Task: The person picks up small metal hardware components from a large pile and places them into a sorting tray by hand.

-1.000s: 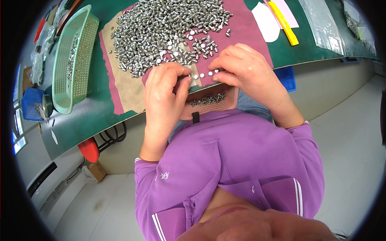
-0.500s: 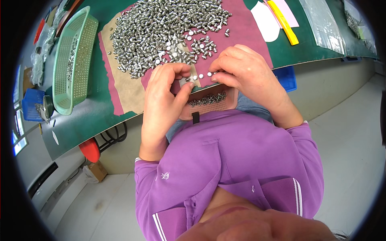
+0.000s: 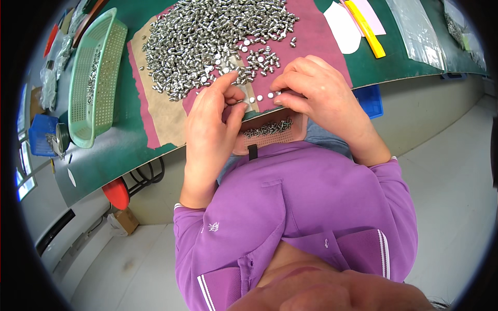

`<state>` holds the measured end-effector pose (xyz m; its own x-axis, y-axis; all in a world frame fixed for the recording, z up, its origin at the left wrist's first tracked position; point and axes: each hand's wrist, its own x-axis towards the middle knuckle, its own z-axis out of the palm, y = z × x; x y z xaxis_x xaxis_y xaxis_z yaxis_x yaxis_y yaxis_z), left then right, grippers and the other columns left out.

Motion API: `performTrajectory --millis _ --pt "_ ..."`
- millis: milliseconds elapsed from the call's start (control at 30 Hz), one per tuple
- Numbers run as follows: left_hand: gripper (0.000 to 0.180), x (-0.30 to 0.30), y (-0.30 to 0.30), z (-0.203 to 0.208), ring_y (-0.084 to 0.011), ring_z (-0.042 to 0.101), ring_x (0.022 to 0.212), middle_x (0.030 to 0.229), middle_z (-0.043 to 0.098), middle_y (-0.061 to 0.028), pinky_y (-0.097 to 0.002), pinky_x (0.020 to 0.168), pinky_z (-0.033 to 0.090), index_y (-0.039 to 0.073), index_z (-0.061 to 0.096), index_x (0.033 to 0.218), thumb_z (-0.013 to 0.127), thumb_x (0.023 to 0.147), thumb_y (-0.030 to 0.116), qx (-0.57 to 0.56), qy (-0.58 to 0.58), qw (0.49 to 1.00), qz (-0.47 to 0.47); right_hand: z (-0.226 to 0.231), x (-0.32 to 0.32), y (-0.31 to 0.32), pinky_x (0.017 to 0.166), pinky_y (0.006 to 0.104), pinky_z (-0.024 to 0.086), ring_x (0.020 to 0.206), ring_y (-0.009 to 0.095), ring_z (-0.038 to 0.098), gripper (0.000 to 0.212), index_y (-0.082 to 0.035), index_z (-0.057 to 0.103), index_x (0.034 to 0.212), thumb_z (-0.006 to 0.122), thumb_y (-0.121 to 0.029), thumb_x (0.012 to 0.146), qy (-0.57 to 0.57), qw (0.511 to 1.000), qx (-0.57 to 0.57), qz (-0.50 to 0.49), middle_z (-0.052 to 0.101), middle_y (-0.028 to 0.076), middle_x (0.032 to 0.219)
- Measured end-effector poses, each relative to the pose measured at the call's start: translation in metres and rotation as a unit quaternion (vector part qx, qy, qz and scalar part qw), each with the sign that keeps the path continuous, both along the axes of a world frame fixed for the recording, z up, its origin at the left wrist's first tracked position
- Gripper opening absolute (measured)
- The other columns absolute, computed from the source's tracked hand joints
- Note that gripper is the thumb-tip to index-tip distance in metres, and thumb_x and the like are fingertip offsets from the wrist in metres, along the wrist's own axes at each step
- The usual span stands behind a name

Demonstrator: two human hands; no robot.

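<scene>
A big heap of small shiny metal fittings [image 3: 218, 41] lies on maroon and brown sheets on the table. Three fittings with round white ends [image 3: 260, 98] stand in a loose row near the table's front edge, between my hands. At the row's right end, my right hand [image 3: 319, 90] pinches a small metal fitting [image 3: 278, 93] between thumb and fingertips. My left hand [image 3: 210, 111] is at the row's left end, its index finger raised toward the heap. Its thumb and curled fingers close together; what they hold, if anything, is hidden.
A pink basket [image 3: 275, 137] with small metal parts sits below the table edge at my lap. On the left is a long green basket [image 3: 78, 98] beside a blue bin [image 3: 41, 135]. A yellow cutter [image 3: 368, 31], papers and plastic bags [image 3: 415, 33] lie right.
My left index finger has lifted away from the thumb toward the heap, and the metal piece seen at those fingertips is now hidden. My right hand has barely moved.
</scene>
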<state>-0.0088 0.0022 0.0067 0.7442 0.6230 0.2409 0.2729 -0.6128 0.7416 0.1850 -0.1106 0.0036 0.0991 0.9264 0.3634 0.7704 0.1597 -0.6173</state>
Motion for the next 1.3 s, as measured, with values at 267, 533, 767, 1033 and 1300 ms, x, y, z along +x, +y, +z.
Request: performTrajectory --millis 267,533,767,1033,1300 --pt "0.063 0.000 -0.001 0.003 -0.0097 0.063 0.088 0.095 0.068 -0.0022 -0.0244 0.079 0.051 0.004 0.051 0.137 0.070 0.079 -0.011 -0.038 0.044 0.998 -0.013 -0.001 0.000 0.001 0.075 0.0398 0.047 0.083 0.028 0.056 0.019 -0.008 0.065 0.092 0.074 -0.014 0.077 0.002 1.000 0.010 -0.001 0.058 0.006 0.088" --pt "0.071 -0.001 -0.001 -0.005 -0.0105 0.064 0.086 0.095 0.068 -0.0028 -0.0247 0.077 0.052 0.004 0.048 0.142 0.070 0.077 -0.013 -0.036 0.003 0.999 -0.005 0.000 0.000 0.000 0.076 0.0404 0.047 0.084 0.028 0.057 0.020 -0.008 0.065 0.093 0.074 -0.014 0.077 0.010 1.000 0.011 0.003 0.057 0.007 0.089" --pt "0.070 0.000 0.001 -0.001 -0.0201 0.059 0.076 0.087 0.066 -0.0037 -0.0346 0.071 0.048 0.002 0.049 0.140 0.073 0.075 -0.007 0.062 0.010 0.998 -0.019 0.001 0.000 0.000 0.074 0.0373 0.048 0.084 0.025 0.059 0.022 -0.009 0.068 0.095 0.076 -0.014 0.075 0.000 1.000 -0.002 -0.003 0.063 0.004 0.092" --pt "0.072 -0.002 0.000 0.004 -0.0217 0.059 0.076 0.089 0.064 -0.0052 -0.0363 0.072 0.048 0.003 0.048 0.141 0.071 0.074 -0.008 0.079 0.043 0.996 -0.016 0.000 0.001 0.000 0.075 0.0374 0.048 0.085 0.025 0.060 0.022 -0.009 0.068 0.096 0.076 -0.014 0.076 -0.005 1.000 -0.005 -0.003 0.063 0.005 0.093" --pt "0.069 -0.001 -0.001 0.003 -0.0206 0.061 0.077 0.085 0.063 -0.0070 -0.0329 0.066 0.051 0.002 0.047 0.141 0.068 0.077 -0.012 0.001 0.013 1.000 -0.012 0.001 0.001 -0.001 0.075 0.0375 0.049 0.085 0.025 0.059 0.023 -0.009 0.068 0.096 0.076 -0.014 0.076 0.000 1.000 -0.006 -0.002 0.063 0.005 0.094"
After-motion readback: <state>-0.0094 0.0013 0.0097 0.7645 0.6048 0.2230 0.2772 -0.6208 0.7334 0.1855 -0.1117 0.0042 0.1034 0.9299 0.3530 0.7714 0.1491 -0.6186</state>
